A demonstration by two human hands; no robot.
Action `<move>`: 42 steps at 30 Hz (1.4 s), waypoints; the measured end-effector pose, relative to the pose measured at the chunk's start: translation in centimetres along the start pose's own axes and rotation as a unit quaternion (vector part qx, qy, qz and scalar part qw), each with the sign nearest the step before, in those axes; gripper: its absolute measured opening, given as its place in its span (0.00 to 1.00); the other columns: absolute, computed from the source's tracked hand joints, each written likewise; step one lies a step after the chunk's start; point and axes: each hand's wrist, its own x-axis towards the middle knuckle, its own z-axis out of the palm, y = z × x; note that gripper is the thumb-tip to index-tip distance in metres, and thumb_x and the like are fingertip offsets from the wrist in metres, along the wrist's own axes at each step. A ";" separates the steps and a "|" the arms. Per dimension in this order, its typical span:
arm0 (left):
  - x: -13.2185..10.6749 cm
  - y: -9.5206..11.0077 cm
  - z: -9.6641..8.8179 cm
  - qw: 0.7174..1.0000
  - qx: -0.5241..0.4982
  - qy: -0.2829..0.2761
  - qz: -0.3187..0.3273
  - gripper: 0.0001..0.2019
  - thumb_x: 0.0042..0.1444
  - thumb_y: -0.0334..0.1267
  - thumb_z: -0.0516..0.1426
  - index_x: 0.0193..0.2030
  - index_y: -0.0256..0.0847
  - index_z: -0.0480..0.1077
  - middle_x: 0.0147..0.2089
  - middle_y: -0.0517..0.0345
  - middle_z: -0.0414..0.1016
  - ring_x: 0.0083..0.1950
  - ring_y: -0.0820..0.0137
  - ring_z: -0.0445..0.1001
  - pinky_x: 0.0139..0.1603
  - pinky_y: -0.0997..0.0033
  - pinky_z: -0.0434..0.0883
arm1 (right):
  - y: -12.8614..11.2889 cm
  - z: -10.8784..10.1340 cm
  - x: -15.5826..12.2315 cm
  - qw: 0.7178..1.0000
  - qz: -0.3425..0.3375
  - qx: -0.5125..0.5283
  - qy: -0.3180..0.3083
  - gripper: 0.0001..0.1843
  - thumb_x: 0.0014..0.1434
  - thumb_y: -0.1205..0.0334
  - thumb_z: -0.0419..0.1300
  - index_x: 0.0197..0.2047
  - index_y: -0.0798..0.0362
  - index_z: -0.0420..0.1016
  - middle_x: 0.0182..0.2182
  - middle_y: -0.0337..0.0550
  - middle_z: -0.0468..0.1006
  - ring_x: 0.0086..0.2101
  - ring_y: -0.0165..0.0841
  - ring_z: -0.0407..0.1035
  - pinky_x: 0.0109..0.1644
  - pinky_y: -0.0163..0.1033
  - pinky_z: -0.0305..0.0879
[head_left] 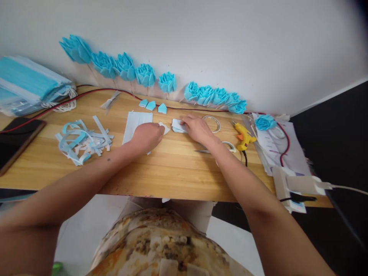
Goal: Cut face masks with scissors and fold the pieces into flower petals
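The stack of pale blue and white pieces lies flat near the middle of the desk, between the two hands, its longer side running roughly along the front edge. The right hand is nearer: its fingertips touch the stack's right end, though whether they pinch it or only rest there I cannot tell. The left hand is curled, seemingly gripping a small white piece that points right, just beside the stack's left end, with a narrow gap between. Under that hand lies the white sheet. Three blue cutouts lie beyond the hands, towards the desk's back edge; the scissors lie by the right forearm.
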 end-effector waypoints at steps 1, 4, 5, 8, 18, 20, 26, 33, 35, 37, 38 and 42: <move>0.0 -0.3 -0.3 0.999 -0.030 -0.001 -0.012 0.09 0.57 0.31 0.51 0.32 0.40 0.73 0.33 0.48 0.79 0.33 0.60 0.74 0.30 0.66 0.61 | 0.1 -0.1 -0.1 1.000 -0.004 0.001 -0.003 0.14 0.64 0.70 0.53 0.47 0.55 0.78 0.47 0.53 0.79 0.46 0.43 0.71 0.46 0.43 0.62; -0.1 -1.2 -1.4 0.979 -0.189 0.049 -0.053 0.07 0.56 0.35 0.54 0.33 0.40 0.73 0.35 0.51 0.79 0.36 0.63 0.74 0.36 0.66 0.65 | 0.1 -0.1 -0.6 1.000 -0.012 -0.012 -0.005 0.13 0.63 0.63 0.58 0.49 0.57 0.77 0.47 0.55 0.79 0.46 0.46 0.71 0.47 0.45 0.63; -0.1 -1.5 -1.8 0.959 -0.266 0.068 -0.069 0.06 0.55 0.37 0.55 0.33 0.40 0.73 0.34 0.53 0.78 0.36 0.64 0.73 0.37 0.66 0.67 | 0.1 -0.2 -0.7 1.000 -0.014 -0.011 -0.003 0.13 0.63 0.62 0.58 0.49 0.57 0.77 0.47 0.56 0.79 0.46 0.46 0.71 0.48 0.46 0.63; 0.0 -1.8 -2.7 0.845 -0.520 0.064 -0.108 0.08 0.52 0.43 0.58 0.33 0.40 0.70 0.30 0.57 0.74 0.33 0.68 0.72 0.36 0.68 0.70 | -0.3 -0.6 -1.1 0.998 -0.013 0.042 0.044 0.15 0.66 0.61 0.56 0.50 0.57 0.77 0.48 0.56 0.79 0.49 0.46 0.71 0.52 0.47 0.64; 0.0 0.3 -3.6 0.728 -0.676 0.011 -0.110 0.11 0.50 0.43 0.64 0.31 0.38 0.71 0.27 0.60 0.71 0.30 0.72 0.71 0.32 0.72 0.72 | -3.2 -2.4 -1.5 0.870 -0.007 0.489 0.065 0.16 0.62 0.47 0.62 0.41 0.50 0.80 0.37 0.40 0.82 0.40 0.35 0.75 0.46 0.40 0.70; 0.3 0.5 -3.3 0.722 -0.682 0.041 -0.112 0.11 0.53 0.45 0.63 0.33 0.38 0.71 0.29 0.60 0.72 0.31 0.71 0.72 0.31 0.72 0.72 | -3.4 -2.2 -1.4 0.872 0.009 0.475 0.115 0.12 0.60 0.51 0.64 0.38 0.52 0.79 0.32 0.38 0.80 0.34 0.32 0.73 0.41 0.38 0.68; 0.4 1.0 -2.0 0.600 -0.783 0.051 -0.156 0.20 0.61 0.55 0.58 0.32 0.37 0.71 0.27 0.54 0.75 0.27 0.71 0.74 0.27 0.75 0.70 | -3.6 -2.4 -2.0 0.886 -0.040 0.319 0.334 0.04 0.62 0.60 0.62 0.38 0.50 0.77 0.34 0.39 0.81 0.37 0.34 0.74 0.46 0.42 0.68; -0.3 1.9 -1.1 0.424 -0.887 -0.113 -0.140 0.27 0.64 0.59 0.53 0.44 0.32 0.78 0.44 0.40 0.83 0.45 0.59 0.82 0.49 0.62 0.78 | -3.4 -0.7 -2.6 0.905 -0.178 0.205 0.326 0.07 0.63 0.67 0.60 0.39 0.45 0.78 0.48 0.42 0.81 0.52 0.40 0.72 0.58 0.53 0.66; -0.4 1.7 -0.8 0.426 -0.891 -0.072 -0.142 0.16 0.63 0.48 0.60 0.44 0.34 0.78 0.46 0.43 0.83 0.47 0.59 0.82 0.53 0.59 0.77 | -3.3 0.0 -2.6 0.914 -0.185 0.184 0.311 0.09 0.62 0.68 0.59 0.38 0.44 0.79 0.52 0.42 0.80 0.55 0.42 0.70 0.60 0.56 0.64; -0.4 1.5 -0.5 0.445 -0.881 -0.038 -0.153 0.08 0.59 0.36 0.63 0.43 0.34 0.79 0.47 0.46 0.83 0.49 0.60 0.82 0.55 0.59 0.76 | -3.2 0.4 -2.6 0.919 -0.184 0.180 0.300 0.11 0.61 0.70 0.58 0.38 0.44 0.79 0.54 0.42 0.78 0.57 0.42 0.69 0.62 0.57 0.63; -0.4 1.4 -0.4 0.457 -0.875 -0.026 -0.161 0.07 0.58 0.33 0.63 0.42 0.34 0.79 0.47 0.46 0.83 0.48 0.60 0.82 0.55 0.60 0.76 | -3.2 0.4 -2.6 0.920 -0.181 0.185 0.294 0.12 0.61 0.70 0.57 0.38 0.44 0.79 0.55 0.42 0.77 0.58 0.42 0.68 0.63 0.58 0.62; -0.5 1.2 -0.2 0.494 -0.851 0.012 -0.179 0.08 0.56 0.35 0.66 0.40 0.33 0.80 0.45 0.44 0.84 0.45 0.61 0.82 0.48 0.62 0.78 | -3.2 0.0 -3.1 0.916 -0.118 0.291 0.249 0.13 0.66 0.66 0.54 0.45 0.44 0.79 0.59 0.43 0.75 0.61 0.41 0.67 0.66 0.57 0.60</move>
